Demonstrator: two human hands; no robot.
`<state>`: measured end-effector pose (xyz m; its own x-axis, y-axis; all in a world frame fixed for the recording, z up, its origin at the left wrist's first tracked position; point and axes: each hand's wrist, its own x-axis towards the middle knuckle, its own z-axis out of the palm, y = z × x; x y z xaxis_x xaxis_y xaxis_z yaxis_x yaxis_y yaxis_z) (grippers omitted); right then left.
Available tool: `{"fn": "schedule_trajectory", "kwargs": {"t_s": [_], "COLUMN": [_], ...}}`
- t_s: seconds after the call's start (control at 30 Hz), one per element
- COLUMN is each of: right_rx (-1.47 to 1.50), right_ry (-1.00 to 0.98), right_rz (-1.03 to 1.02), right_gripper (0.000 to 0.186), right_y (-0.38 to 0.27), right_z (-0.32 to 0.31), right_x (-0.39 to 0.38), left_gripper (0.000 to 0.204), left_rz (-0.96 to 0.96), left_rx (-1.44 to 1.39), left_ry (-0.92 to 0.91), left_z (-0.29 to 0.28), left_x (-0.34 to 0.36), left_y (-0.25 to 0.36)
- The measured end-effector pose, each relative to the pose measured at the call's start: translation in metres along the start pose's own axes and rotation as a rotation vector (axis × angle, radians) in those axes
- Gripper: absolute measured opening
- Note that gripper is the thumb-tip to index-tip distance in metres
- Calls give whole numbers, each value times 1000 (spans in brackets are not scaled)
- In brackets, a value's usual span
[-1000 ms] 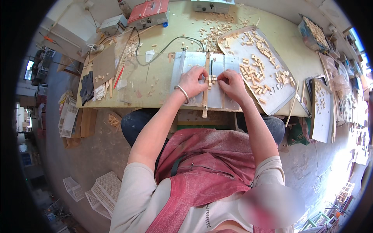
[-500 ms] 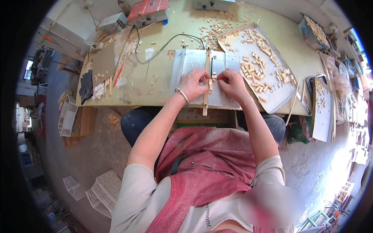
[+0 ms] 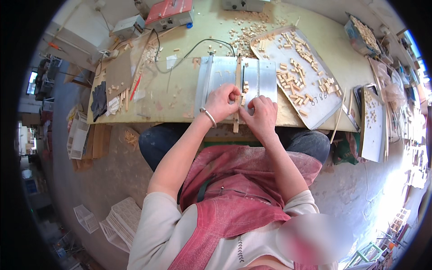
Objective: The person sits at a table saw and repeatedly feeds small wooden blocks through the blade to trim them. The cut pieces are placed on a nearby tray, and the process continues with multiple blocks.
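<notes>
A metal work plate [image 3: 267,74] with a dark narrow slot lies on the bench in front of me. A long wooden strip [image 3: 238,74] runs across it, and its near end juts past the bench edge. Just right of the strip, several small wooden blocks [image 3: 244,96] stand in a row. My left hand [image 3: 221,101] is closed against the strip's left side, its fingertips curled; what they pinch is hidden. On the right, my right hand [image 3: 262,115] has its thumb reaching to the near end of the blocks, apart from its bent forefinger.
A grey tray [image 3: 330,108] with scattered wooden blocks sits to the right. Loose offcuts [image 3: 247,36] pile up behind the plate, near a black cable [image 3: 198,44]. A dark glove [image 3: 99,101] and a brown board [image 3: 118,67] lie at left. A bin of blocks [image 3: 363,36] is far right.
My right hand has moved nearer to me and to the left, its thumb now by the near end of the blocks. My left hand has shifted slightly nearer along the strip.
</notes>
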<state>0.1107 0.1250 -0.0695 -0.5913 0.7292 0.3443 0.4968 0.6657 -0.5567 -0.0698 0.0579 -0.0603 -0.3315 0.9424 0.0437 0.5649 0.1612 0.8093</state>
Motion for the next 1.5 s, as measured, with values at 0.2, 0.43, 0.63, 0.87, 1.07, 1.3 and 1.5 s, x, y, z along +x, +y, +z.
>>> {"fn": "schedule_trajectory", "kwargs": {"t_s": [0.2,0.43,0.63,0.87,1.07,1.3,1.5], "right_rx": [-44,5,-10,90,249,147,119], "right_ry": [8,52,4,-32,-161,-110,-102], "right_rz": [8,29,13,57,104,28,6], "right_gripper": [24,16,12,13,10,8,8], "right_y": [1,-4,3,36,36,39,28], "right_z": [5,3,5,-12,2,-2,0], "right_x": [3,6,5,38,63,57,35], "left_gripper": [28,27,28,30,34,35,27], "left_rz": [-33,-29,-53,-10,56,36,71], "left_rx": [58,70,74,105,92,81,22], "left_ry": [-15,0,17,4,54,34,46], "left_z": [0,1,4,1,5,5,10], "left_x": [0,-1,-1,-2,-3,-2,0], "left_y": [3,3,8,11,1,4,6]}}
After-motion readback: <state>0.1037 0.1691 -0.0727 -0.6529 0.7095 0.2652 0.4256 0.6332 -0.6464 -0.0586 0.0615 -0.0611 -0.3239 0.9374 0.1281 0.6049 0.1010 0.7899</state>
